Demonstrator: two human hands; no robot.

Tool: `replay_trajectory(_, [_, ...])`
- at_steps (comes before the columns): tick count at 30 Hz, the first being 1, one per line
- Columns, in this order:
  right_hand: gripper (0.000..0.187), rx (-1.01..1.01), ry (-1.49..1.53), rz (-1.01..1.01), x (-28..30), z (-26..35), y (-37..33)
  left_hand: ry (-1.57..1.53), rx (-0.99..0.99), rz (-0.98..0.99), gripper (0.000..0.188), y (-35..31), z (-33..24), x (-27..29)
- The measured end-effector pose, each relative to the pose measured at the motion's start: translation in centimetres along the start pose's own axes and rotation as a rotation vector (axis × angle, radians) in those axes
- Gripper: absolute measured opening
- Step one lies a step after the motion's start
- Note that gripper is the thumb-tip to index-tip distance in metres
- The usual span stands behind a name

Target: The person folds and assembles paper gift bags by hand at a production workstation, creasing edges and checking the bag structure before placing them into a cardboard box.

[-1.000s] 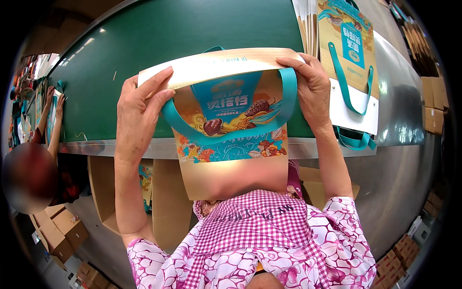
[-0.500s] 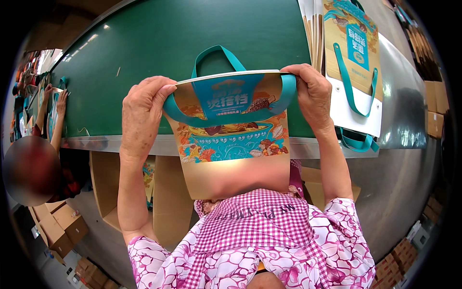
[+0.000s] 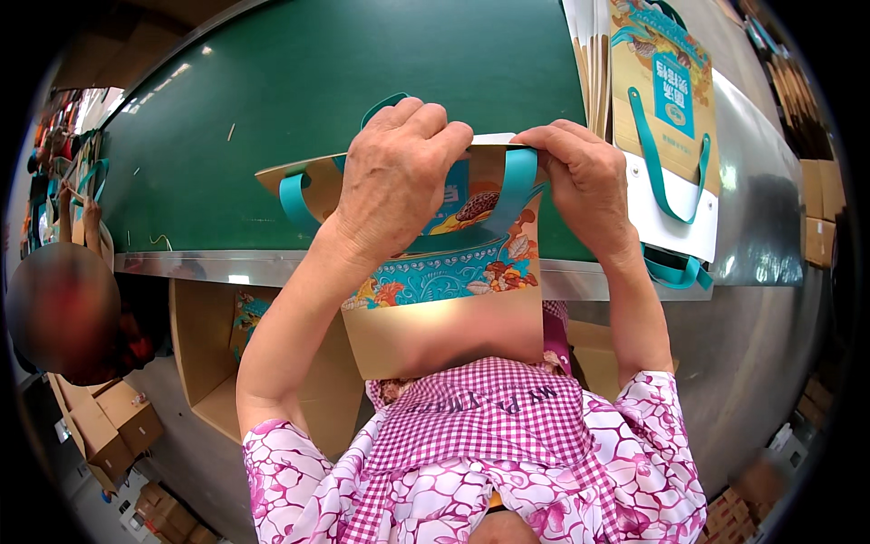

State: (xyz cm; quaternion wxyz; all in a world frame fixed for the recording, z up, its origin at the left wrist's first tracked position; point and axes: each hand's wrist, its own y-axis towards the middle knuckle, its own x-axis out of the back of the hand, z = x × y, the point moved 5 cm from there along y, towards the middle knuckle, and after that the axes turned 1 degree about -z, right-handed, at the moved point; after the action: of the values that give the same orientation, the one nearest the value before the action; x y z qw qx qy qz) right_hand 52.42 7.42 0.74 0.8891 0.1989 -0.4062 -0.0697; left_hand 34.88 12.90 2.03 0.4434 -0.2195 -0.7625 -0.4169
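A gold paper gift bag (image 3: 444, 276) with teal and orange printing hangs upright in front of me, at the edge of the table. It has wide teal ribbon handles (image 3: 518, 186), one on the near face and one behind it. My left hand (image 3: 396, 172) is closed on the bag's top rim near the middle, covering part of the print. At the right top corner, my right hand (image 3: 584, 177) pinches the rim between thumb and fingers. The left top corner flares outward, past my left hand.
A green tabletop (image 3: 227, 181) with a metal edge (image 3: 227, 268) spreads ahead. More gift bags (image 3: 666, 91) lie at the right, beside a folded stack (image 3: 594, 72). An open cardboard box (image 3: 204, 363) stands below the edge. Another person (image 3: 68, 313) works at the far left.
My left hand has moved right from the bag's left top corner to the middle of the rim. The left corner now flares out. My right hand has stayed at its corner.
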Motion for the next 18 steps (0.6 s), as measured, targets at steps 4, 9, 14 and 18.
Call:
replay_trajectory(4, [0.013,-0.197,0.316,0.085,1.3,-0.1,0.5,-0.026,0.002,0.008,0.011,-0.1,0.4,0.0])
replay_trajectory(9, [0.01,0.169,-0.187,0.083,0.9,4.0,2.6,-0.001,-0.044,-0.023,0.01,0.5,-0.7,0.2])
replay_trajectory(14, [0.005,0.14,-0.245,0.197,-0.4,3.5,2.8,-0.009,0.0,0.013,0.009,-0.6,1.1,2.2])
replay_trajectory(18, [0.004,0.115,-0.244,0.163,-0.4,2.7,2.6,0.075,0.131,0.134,0.008,-2.6,4.2,5.0])
